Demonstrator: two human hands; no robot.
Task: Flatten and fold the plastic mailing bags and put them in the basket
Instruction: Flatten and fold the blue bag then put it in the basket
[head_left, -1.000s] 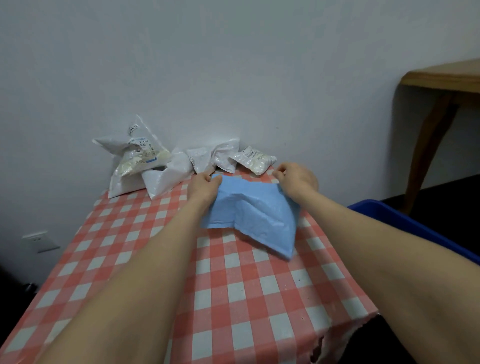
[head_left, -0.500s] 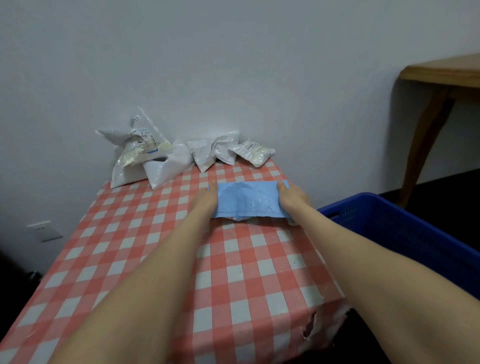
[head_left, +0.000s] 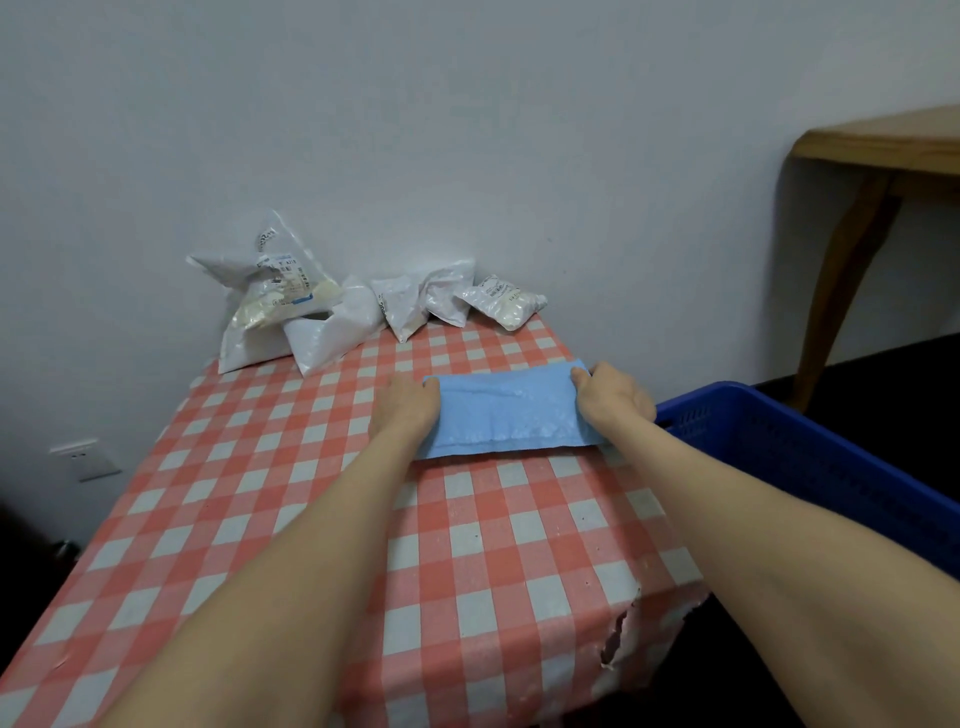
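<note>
A light blue mailing bag (head_left: 506, 413) lies folded into a wide flat strip on the red-and-white checked table (head_left: 270, 499). My left hand (head_left: 408, 405) holds its left end, fingers curled onto the far corner. My right hand (head_left: 613, 397) grips its right end, fingers wrapped over the far edge. The blue plastic basket (head_left: 810, 462) stands just right of the table, close to my right wrist. Its inside is mostly out of view.
Several crumpled white mailing bags (head_left: 322, 312) are heaped against the wall at the table's far edge. A wooden table (head_left: 878, 156) with a curved leg stands at the right. The tablecloth is torn at the near right corner (head_left: 623, 634). A wall socket (head_left: 83, 460) sits low left.
A second ago the blue bag was puffed up and half lifted between my hands. It has since been folded toward me and now lies flat as a strip.
</note>
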